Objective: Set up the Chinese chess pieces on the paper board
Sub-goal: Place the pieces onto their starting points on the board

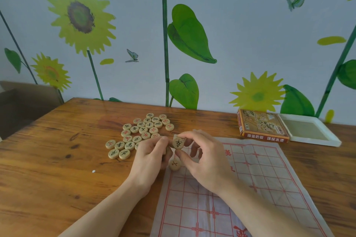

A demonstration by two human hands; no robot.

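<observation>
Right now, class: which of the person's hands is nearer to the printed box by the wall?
Right. The right hand is over the paper board's far-left corner, closer to the printed box; the left hand sits farther left, beside the loose pieces.

Glossy wood table (57,159) (creased paper board (260,188))

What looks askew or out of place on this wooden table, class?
The white paper chess board with red grid lines lies skewed to the table edge, creased, unflattened. One round wooden piece with a black character sits at its left border, off any grid crossing. Nothing looks spilled or damaged.
</observation>
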